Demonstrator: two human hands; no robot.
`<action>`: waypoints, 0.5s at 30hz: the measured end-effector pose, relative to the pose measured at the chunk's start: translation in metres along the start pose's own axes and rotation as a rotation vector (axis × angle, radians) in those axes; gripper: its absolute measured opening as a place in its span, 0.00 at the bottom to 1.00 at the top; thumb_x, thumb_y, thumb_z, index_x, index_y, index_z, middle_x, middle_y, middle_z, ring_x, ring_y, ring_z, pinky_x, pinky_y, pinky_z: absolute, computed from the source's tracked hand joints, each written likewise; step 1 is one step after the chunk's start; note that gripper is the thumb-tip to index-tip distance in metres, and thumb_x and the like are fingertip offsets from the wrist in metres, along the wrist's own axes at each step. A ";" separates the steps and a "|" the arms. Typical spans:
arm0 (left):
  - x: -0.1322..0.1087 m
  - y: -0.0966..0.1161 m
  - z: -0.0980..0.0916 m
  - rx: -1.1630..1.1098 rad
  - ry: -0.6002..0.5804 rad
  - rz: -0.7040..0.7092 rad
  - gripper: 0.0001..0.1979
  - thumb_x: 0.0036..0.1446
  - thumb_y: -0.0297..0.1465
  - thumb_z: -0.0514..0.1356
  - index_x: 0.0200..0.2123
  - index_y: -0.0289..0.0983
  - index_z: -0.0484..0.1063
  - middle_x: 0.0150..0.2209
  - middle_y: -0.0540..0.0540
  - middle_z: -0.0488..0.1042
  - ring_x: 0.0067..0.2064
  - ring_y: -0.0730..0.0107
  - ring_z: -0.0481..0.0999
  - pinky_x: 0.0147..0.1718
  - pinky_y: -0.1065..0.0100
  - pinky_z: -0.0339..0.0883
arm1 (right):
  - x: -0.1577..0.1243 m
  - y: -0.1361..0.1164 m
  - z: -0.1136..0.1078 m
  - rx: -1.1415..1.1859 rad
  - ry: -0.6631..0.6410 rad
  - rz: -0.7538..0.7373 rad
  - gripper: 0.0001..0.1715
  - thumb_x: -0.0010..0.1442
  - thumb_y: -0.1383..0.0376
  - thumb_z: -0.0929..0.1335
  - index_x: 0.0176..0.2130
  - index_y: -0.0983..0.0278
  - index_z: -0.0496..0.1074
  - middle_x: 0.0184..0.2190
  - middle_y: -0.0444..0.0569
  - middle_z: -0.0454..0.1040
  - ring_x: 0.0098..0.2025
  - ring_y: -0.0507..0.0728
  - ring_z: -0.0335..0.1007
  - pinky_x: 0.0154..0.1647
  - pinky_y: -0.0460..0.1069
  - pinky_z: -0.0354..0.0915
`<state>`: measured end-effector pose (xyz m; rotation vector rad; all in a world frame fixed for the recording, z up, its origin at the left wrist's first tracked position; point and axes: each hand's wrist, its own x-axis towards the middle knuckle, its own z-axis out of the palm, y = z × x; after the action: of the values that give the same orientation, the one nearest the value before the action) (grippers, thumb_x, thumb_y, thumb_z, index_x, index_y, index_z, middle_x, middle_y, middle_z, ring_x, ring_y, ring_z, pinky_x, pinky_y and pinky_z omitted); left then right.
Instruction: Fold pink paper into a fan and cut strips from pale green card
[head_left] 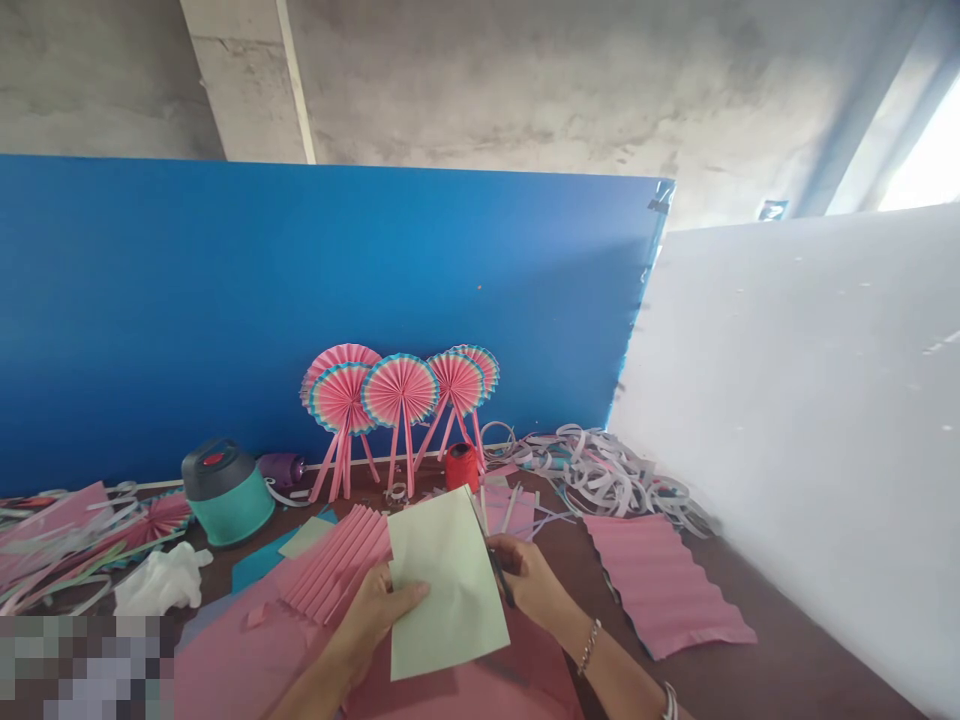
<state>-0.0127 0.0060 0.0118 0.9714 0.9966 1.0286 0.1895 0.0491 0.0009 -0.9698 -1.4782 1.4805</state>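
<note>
My left hand (382,605) grips a sheet of pale green paper (454,600) by its left edge, thumb on top. In my right hand (529,575) is a pair of dark scissors (499,572), set along the paper's right edge; the fingers partly hide them. Pleated pink paper (337,565) lies just beyond my left hand. Flat pink sheets (255,655) spread beneath both hands. To the right of my right hand is a wavy pink sheet (664,585).
Several round pleated paper fans (400,390) stand against the blue panel (187,300). A teal container with a dark lid (229,495), a red object (461,467) and crumpled white material (163,580) are on the table. Curled paper strips (600,470) pile up at the back right.
</note>
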 end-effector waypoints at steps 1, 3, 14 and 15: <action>0.000 -0.001 0.000 0.000 -0.004 0.004 0.22 0.38 0.41 0.68 0.34 0.30 0.77 0.28 0.39 0.79 0.27 0.62 0.76 0.26 0.67 0.65 | 0.000 0.000 0.000 -0.004 0.003 0.005 0.18 0.43 0.61 0.69 0.37 0.65 0.75 0.22 0.45 0.74 0.21 0.50 0.63 0.20 0.44 0.57; 0.001 -0.001 0.000 -0.001 0.001 0.011 0.22 0.38 0.41 0.68 0.34 0.29 0.77 0.28 0.39 0.79 0.27 0.62 0.76 0.26 0.67 0.65 | 0.000 0.001 0.000 -0.014 0.015 0.012 0.18 0.43 0.61 0.69 0.37 0.65 0.75 0.22 0.45 0.75 0.20 0.51 0.64 0.20 0.44 0.57; 0.000 0.000 0.001 0.016 0.046 -0.010 0.23 0.36 0.42 0.69 0.33 0.31 0.77 0.28 0.40 0.79 0.27 0.62 0.76 0.27 0.67 0.66 | 0.000 0.002 -0.002 -0.034 0.049 0.015 0.18 0.43 0.61 0.69 0.36 0.65 0.75 0.22 0.46 0.75 0.20 0.51 0.64 0.20 0.45 0.59; 0.000 -0.001 0.001 0.014 0.046 -0.012 0.23 0.36 0.41 0.69 0.34 0.31 0.77 0.28 0.40 0.79 0.27 0.62 0.76 0.26 0.67 0.66 | 0.000 0.001 -0.002 -0.037 0.047 0.013 0.18 0.43 0.60 0.69 0.36 0.65 0.75 0.22 0.46 0.75 0.20 0.51 0.64 0.20 0.45 0.59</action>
<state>-0.0118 0.0060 0.0111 0.9558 1.0482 1.0393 0.1909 0.0499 -0.0007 -1.0315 -1.4731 1.4350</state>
